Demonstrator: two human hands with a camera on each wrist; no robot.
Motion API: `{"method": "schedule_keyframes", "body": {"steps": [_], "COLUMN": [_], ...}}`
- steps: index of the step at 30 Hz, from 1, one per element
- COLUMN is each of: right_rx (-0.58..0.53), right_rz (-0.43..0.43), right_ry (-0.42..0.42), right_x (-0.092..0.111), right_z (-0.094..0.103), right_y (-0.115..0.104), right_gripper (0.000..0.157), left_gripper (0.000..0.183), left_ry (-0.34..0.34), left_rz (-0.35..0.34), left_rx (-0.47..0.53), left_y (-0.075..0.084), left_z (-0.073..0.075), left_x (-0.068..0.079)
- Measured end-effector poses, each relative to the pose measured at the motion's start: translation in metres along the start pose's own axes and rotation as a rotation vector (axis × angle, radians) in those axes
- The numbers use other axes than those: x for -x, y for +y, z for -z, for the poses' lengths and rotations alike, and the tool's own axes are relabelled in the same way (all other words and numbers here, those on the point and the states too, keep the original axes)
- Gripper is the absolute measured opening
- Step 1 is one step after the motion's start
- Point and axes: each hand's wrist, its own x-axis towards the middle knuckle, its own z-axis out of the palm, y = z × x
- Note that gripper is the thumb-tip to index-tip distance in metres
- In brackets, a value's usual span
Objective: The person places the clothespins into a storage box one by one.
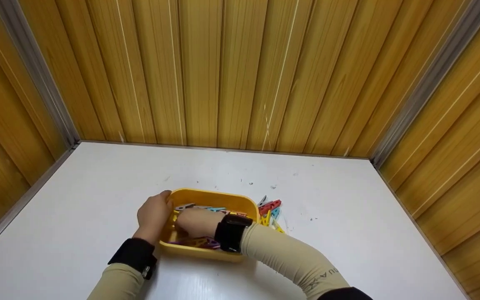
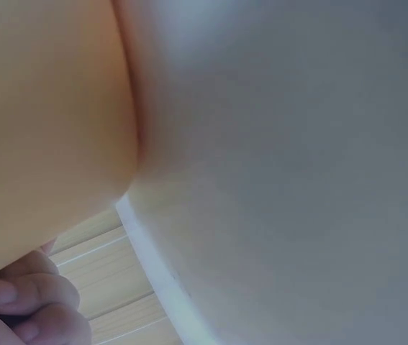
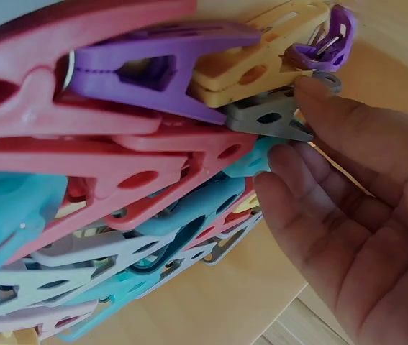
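Observation:
A yellow plastic bin (image 1: 213, 194) with several coloured clothespins inside stands on the white table. My left hand (image 1: 153, 214) grips its left rim; curled fingertips (image 2: 38, 295) show at the edge in the left wrist view. Inside the bin, toward its left side, is my right hand (image 1: 200, 223). In the right wrist view its thumb (image 3: 347, 118) touches a grey clothespin (image 3: 265, 116), with the fingers loosely bent below and apart from the thumb. Around that one lie a purple clothespin (image 3: 168, 68), a yellow clothespin (image 3: 250, 65) and red ones.
Outside the bin's right wall, a small pile holds a red clothespin (image 1: 270, 206), yellow ones and others. Wood-patterned panels (image 1: 240, 75) enclose the white table (image 1: 340, 233) at the back and sides. Small dark marks dot the tabletop.

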Motion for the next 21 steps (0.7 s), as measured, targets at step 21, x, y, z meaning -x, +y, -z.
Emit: {"method": "schedule_keyframes", "body": {"steps": [21], "right_rx": [-0.304], "right_rz": [-0.147], "right_ry": [0.279], "right_x": [0.152], "right_z": [0.033], "right_y": [0.077], "right_gripper": [0.025], "left_gripper": [0.046], "left_ry": [-0.091], "left_rz": [0.094], "left_rx": [0.034], "left_y": [0.005], "left_z": [0.002], "left_x": [-0.004]}}
